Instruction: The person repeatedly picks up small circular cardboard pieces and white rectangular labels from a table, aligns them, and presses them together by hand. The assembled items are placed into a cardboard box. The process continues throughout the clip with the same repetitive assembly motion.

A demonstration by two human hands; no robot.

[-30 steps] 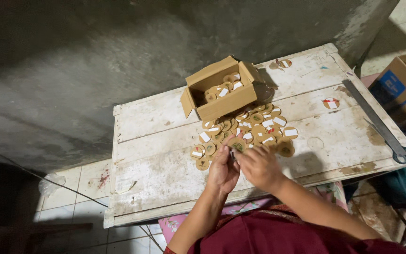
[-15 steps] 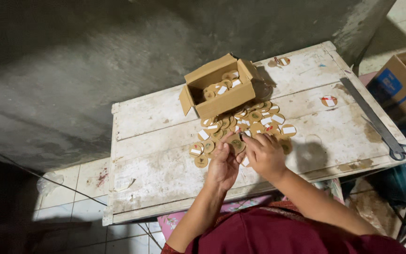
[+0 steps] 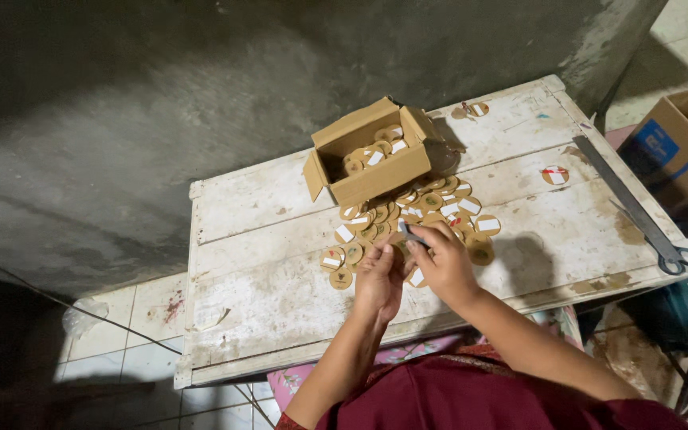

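On a worn, white-painted wooden table [image 3: 264, 239] set against a rough grey concrete wall [image 3: 161, 95], the person's two bare hands work side by side at the near edge of a heap of round brown cardboard discs [image 3: 408, 215], many of them carrying a small white sticker. Left hand [image 3: 379, 279] lies palm down over the discs with its fingers curled together; whether it actually pinches a disc cannot be told from this view. Right hand [image 3: 438, 263] sits just beside it, touching or nearly touching it, with thumb and forefinger closed on a small white strip [image 3: 406, 232] at the fingertips, held just above the heap.

Behind the heap stands a small open cardboard box [image 3: 372, 171], flaps spread, with more of the same discs inside. A few loose discs lie apart from the heap: one pair near the far edge of the table [image 3: 471, 110] and a single one with a red mark [image 3: 554, 174] to the right. Along the table's right edge lies a long metal bar with a ring at its near end [image 3: 639, 211]. Beyond the table, at the right, sits a larger cardboard carton [image 3: 682, 143] on the floor. Pale floor tiles [image 3: 113, 334] show at the lower left, and a dark red garment [image 3: 471, 398] fills the bottom of the view.
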